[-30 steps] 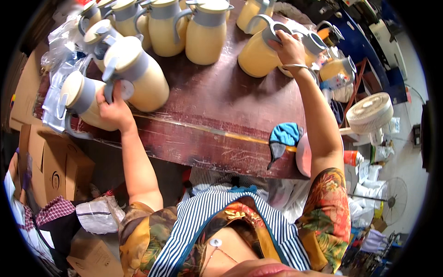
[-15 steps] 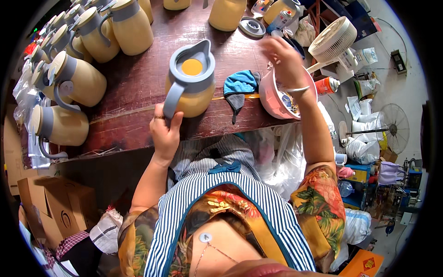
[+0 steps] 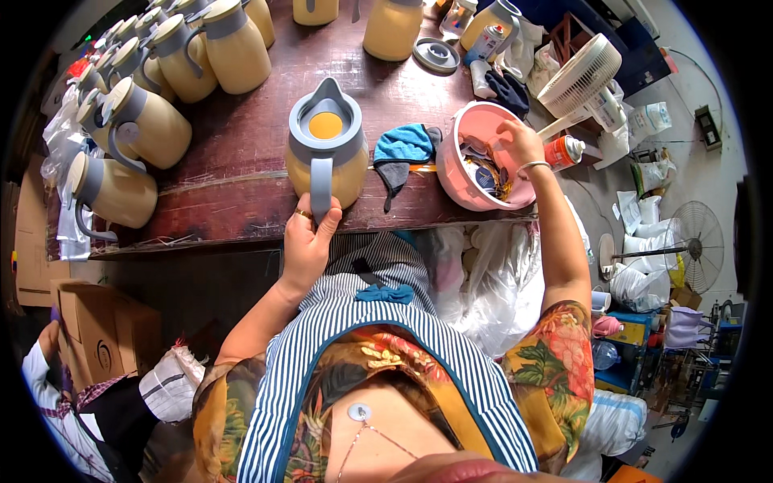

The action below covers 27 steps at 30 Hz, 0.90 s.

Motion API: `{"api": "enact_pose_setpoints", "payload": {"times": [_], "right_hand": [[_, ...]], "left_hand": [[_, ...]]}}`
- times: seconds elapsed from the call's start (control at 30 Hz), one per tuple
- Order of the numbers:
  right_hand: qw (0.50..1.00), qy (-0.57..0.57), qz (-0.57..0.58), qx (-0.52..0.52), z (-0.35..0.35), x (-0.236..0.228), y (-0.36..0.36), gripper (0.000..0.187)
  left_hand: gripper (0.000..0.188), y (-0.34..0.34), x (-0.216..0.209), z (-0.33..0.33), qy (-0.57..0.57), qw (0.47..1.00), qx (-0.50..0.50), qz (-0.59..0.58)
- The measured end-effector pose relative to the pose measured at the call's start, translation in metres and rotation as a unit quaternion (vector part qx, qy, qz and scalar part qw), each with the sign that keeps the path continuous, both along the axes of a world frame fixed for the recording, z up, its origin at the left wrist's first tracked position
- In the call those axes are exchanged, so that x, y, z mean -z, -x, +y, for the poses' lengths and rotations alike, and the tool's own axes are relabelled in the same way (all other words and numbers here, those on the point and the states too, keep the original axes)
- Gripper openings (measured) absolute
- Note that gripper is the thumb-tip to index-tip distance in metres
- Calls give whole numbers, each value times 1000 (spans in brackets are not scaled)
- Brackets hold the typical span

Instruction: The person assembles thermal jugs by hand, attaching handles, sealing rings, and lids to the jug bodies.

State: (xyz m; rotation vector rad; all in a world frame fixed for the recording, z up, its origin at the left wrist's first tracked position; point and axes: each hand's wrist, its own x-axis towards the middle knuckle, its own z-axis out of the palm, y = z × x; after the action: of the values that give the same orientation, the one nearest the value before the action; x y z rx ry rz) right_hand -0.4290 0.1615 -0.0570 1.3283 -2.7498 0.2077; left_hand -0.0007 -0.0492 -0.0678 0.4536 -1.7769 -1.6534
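A cream thermos jug (image 3: 348, 173) with a grey collar, spout and handle stands near the front edge of the table. An orange-yellow round shows inside its uncovered top. My left hand (image 3: 309, 240) is closed on the jug's grey handle, thumb along one side. My right hand (image 3: 522, 145) reaches over the rim of a pink bucket (image 3: 467, 193), its fingers bent down and loosely apart. Small dark and gold pieces (image 3: 488, 174) lie in the bucket; nothing is visible in my right fingers. Between jug and bucket lies a blue and grey cloth (image 3: 403, 146).
Several lidded cream jugs (image 3: 173, 60) crowd the left of the dark red table (image 3: 241, 173). Beyond the cloth are a grey lid (image 3: 436, 55) and a spray can (image 3: 486, 42). A small fan (image 3: 580, 74) and a red can (image 3: 564, 151) stand right of the bucket.
My right hand has come down from above the bucket to its inside edge. The jug's spout has turned left, and its handle now points more toward me, my left hand still on it.
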Motion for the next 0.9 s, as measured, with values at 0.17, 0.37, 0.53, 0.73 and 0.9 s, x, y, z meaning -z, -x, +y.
{"api": "enact_pose_setpoints", "payload": {"times": [0.17,0.37,0.53,0.73,0.9], "right_hand": [[992,15,47,-118,-32,16,-40,34],[992,111,-1,-58,-27,16,-18,11],[922,266,-266,94,7,-20,-3,17],[753,407,-514,49,-20,-54,-82,17],[667,480,-570,-5,-71,-19,-228,17]], "left_hand": [[22,-2,1,-2,5,1000,-8,-6],[23,-8,-2,-7,21,1000,8,-10],[24,-4,-2,-7,28,999,31,-10],[40,-14,-1,-16,-21,995,63,79],[26,-10,-3,-21,-166,986,14,-9]]}}
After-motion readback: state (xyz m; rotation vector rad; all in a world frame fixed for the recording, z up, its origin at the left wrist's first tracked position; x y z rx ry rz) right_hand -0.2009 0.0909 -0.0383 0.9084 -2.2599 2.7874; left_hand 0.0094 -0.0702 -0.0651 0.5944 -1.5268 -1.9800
